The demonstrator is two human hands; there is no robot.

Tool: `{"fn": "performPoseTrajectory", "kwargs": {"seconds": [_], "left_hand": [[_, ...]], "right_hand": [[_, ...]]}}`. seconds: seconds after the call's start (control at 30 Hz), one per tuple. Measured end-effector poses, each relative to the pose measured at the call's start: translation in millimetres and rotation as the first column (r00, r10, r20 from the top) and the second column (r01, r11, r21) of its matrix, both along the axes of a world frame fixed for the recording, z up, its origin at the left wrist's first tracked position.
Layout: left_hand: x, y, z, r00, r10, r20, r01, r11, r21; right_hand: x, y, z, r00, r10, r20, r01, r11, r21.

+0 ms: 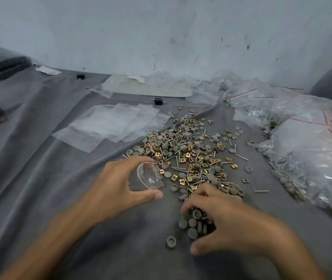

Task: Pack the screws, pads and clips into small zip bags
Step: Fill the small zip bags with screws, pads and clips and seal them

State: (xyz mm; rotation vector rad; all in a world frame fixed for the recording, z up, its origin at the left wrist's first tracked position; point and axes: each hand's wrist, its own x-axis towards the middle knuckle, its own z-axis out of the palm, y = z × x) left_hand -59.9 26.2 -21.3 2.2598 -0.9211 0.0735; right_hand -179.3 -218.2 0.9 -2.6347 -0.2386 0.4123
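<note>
A loose pile [189,152] of grey round pads, brass square clips and silver screws lies on the grey cloth [39,178]. My left hand [118,182] grips a small clear zip bag [148,175], holding its mouth wide between thumb and fingers, just left of the pile. My right hand [227,221] rests at the pile's near edge, with its fingers curled over a small cluster of grey pads [193,223]. A few of those pads lie loose under and beside its fingers.
Several flat empty zip bags [108,124] lie behind my left hand. Large clear bags of screws and pads [310,150] crowd the right side. Small black blocks [158,101] and plastic scraps sit near the pale wall [161,37]. Dark objects lie at far left.
</note>
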Motion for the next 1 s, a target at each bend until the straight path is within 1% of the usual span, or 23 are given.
{"fn": "performPoseTrajectory", "kwargs": {"seconds": [0.1,0.23,0.3,0.4,0.5,0.7,0.87,0.93,1.0], "left_hand": [[0,0,2,1.000,0.003,-0.006,-0.003,1.000,-0.017],[0,1,3,1.000,0.003,-0.014,-0.004,0.999,-0.037],[-1,0,3,1.000,-0.005,-0.005,0.005,0.999,-0.033],[-2,-1,3,1.000,-0.024,-0.003,0.024,0.999,-0.024],[-1,-2,3,1.000,-0.022,-0.003,0.022,0.999,-0.023],[-2,0,-2,1.000,-0.013,0.011,0.013,1.000,0.009],[-3,-2,-1,1.000,-0.014,0.013,0.013,1.000,0.025],[-3,-2,-2,1.000,-0.018,0.013,0.017,0.999,0.043],[-4,-3,-3,1.000,-0.021,0.000,0.021,0.998,0.066]], "right_hand": [[-1,11,-2,1.000,-0.001,0.014,0.002,0.998,-0.058],[0,14,-5,0.997,-0.048,0.060,0.050,0.998,-0.028],[3,17,-9,0.991,-0.065,0.115,0.071,0.996,-0.049],[9,26,-16,0.969,-0.073,0.235,0.104,0.987,-0.122],[16,32,-21,0.942,-0.098,0.320,0.150,0.978,-0.142],[27,25,-25,0.949,-0.127,0.290,0.172,0.975,-0.137],[27,23,-25,0.905,-0.199,0.376,0.238,0.970,-0.059],[27,19,-24,0.882,-0.250,0.399,0.266,0.964,0.015],[27,14,-23,0.855,-0.334,0.397,0.307,0.943,0.131]]}}
